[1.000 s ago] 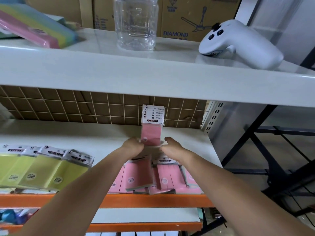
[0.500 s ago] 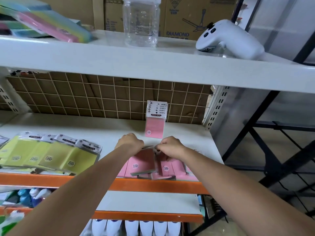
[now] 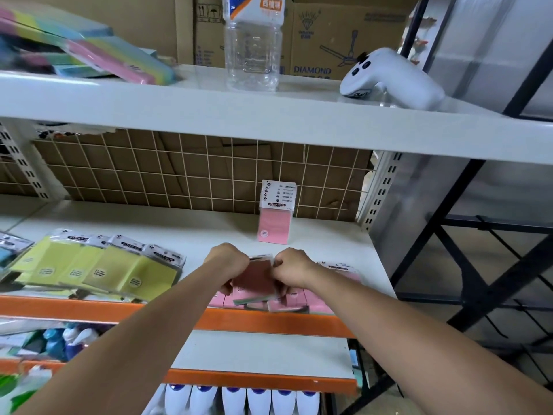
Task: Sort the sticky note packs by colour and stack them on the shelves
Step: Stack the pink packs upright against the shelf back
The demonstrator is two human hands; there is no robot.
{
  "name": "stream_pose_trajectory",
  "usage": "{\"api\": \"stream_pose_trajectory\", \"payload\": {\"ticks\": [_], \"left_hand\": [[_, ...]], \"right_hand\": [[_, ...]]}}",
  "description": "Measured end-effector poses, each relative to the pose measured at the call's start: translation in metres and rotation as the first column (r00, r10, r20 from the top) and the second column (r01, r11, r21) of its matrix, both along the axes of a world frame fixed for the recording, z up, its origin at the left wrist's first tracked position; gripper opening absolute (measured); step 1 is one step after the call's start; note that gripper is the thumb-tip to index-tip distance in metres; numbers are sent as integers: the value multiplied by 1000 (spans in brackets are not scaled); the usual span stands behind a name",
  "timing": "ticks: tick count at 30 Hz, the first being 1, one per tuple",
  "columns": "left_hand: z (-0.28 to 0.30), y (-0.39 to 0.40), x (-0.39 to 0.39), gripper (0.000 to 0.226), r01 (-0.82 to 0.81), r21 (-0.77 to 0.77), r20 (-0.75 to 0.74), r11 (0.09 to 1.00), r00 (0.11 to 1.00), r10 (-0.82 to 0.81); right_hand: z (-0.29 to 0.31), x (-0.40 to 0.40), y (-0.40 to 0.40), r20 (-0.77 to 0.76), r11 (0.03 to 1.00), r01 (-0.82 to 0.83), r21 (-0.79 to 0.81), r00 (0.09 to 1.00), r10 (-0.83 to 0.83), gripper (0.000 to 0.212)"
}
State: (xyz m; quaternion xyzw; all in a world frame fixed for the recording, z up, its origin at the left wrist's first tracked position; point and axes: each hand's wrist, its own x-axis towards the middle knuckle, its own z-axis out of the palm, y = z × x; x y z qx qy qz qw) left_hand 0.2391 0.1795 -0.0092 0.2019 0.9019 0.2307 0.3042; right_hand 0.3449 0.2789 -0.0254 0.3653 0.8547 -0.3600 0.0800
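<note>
Both hands are working at the front of the middle shelf (image 3: 344,244), near its right end. Left hand (image 3: 226,263) and right hand (image 3: 292,269) are each curling fingers onto 1 pink pack (image 3: 254,278), held between them just above the pink pile (image 3: 299,298). Left grip is clenching the pack's left edge, right grip is pinching its upper right corner. The pack is tilting with its header end toward the back of the shelf; its face is in shadow (reads darker than the rest).

The pink pile is lying flat at the shelf's orange front lip (image 3: 269,323), directly under the hands, packs overlapping loosely. Exact count is hidden by the arms.

1 more pink pack, the upright pack (image 3: 276,215), is standing on its lower edge further back, leaning against the wire grid (image 3: 179,175), white header card at the top. It is apart from the hands and the pile.

The yellow packs (image 3: 98,265) are sitting in an overlapping row to the left on the same shelf, at least 4 of them, well clear of the pink group. A blue pack (image 3: 6,256) is peeking in at the far left edge.

Top shelf (image 3: 269,115) is carrying a clear plastic bottle (image 3: 253,52), a white controller (image 3: 392,77) lying on its side and a multicolour stack (image 3: 83,52) of pads at the left. Cardboard boxes (image 3: 344,37) are standing behind them.

Lower level is showing white bottles (image 3: 245,399) with blue caps in a row.
</note>
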Motion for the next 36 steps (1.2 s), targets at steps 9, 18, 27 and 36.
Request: {"api": "stream_pose_trajectory", "payload": {"ticks": [9,18,27,36], "left_hand": [[11,8,-5,18,5,95,-85,995,996,3],[9,34,-14,17,17,174,-149,985,989,9],[-9,69,-24,28,40,272,-93,961,996,-16],[-30,89,-32,52,67,336,96,939,990,-105]], "right_hand": [[14,-11,8,-39,982,53,181,998,-46,27],[18,-17,26,-115,942,158,297,985,-129,28],[6,-28,39,-125,936,251,248,966,-226,28],[-23,-47,46,-154,934,345,-88,922,-356,43]]}}
